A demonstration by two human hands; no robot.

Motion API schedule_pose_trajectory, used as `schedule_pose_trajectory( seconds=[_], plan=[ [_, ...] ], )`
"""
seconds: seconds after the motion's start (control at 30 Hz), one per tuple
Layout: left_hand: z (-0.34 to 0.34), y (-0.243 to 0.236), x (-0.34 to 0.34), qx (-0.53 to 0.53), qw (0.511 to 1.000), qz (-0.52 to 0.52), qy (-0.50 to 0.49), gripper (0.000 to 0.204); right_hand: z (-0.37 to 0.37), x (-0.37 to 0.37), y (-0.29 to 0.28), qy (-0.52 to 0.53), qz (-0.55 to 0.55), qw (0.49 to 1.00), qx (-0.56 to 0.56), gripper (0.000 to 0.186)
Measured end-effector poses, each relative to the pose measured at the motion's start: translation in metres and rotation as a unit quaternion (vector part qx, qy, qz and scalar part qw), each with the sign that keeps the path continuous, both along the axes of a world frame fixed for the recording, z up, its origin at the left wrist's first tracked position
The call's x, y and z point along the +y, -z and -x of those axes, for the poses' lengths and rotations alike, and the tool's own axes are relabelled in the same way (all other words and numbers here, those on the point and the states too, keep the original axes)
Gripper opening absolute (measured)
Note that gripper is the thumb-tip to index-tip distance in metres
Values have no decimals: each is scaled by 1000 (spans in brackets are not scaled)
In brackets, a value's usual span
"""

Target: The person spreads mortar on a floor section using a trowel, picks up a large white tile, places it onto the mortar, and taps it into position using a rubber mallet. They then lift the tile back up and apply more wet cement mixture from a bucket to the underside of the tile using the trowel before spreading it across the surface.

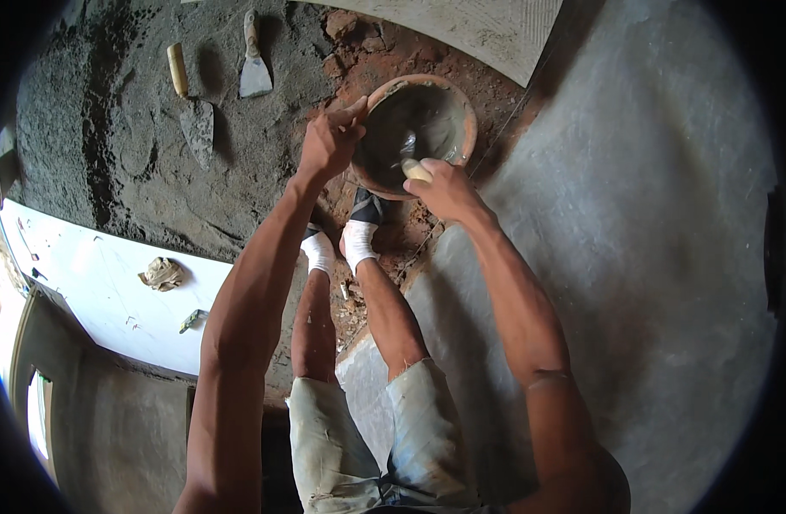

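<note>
A round terracotta-coloured bowl (472,128) of wet grey cement mix (440,128) stands on the reddish soil, just beyond my feet. At its left rim is my left hand (331,141), fingers closed on the edge. My right hand (447,190) reaches over the near right rim, wrapped round the pale handle of a trowel (419,172). The trowel's shiny metal neck dips into the mix, which hides its blade.
On the grey sand (153,171) at the left lie a pointed trowel (198,133) and a putty knife (254,77). A white slab (110,283) bears a crumpled cloth (161,274) and a small green-and-black tool (190,321). Smooth concrete floor (633,214) spreads rightward; a tile (479,34) lies beyond the bowl.
</note>
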State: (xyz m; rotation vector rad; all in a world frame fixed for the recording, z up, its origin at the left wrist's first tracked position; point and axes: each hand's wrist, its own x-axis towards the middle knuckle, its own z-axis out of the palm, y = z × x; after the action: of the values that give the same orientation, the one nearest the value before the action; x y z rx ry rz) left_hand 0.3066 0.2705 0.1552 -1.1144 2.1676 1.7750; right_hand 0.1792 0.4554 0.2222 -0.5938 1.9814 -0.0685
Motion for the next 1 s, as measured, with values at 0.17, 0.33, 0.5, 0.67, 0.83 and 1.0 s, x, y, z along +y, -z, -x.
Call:
schedule_pose_trajectory(
  seconds=[0.17,0.33,0.5,0.67,0.83,1.0],
  plan=[
    [4,-6,-1,8,1000,-3,-11,49,11,9,-16,208,15,978,-11,39],
    [1,-3,-5,-25,999,20,13,48,18,6,-13,64,46,997,-17,34],
    [2,2,0,-4,1000,-3,1,48,-15,-3,2,-14,-35,998,44,35],
    [4,0,-3,-7,999,-30,-13,47,19,5,-21,147,-5,989,8,41],
    [8,4,3,-7,1000,10,13,48,8,18,-1,-1,-27,999,-34,42],
    [-16,20,-21,44,998,45,1,23,-6,3,2,76,13,997,16,40]
  ],
)
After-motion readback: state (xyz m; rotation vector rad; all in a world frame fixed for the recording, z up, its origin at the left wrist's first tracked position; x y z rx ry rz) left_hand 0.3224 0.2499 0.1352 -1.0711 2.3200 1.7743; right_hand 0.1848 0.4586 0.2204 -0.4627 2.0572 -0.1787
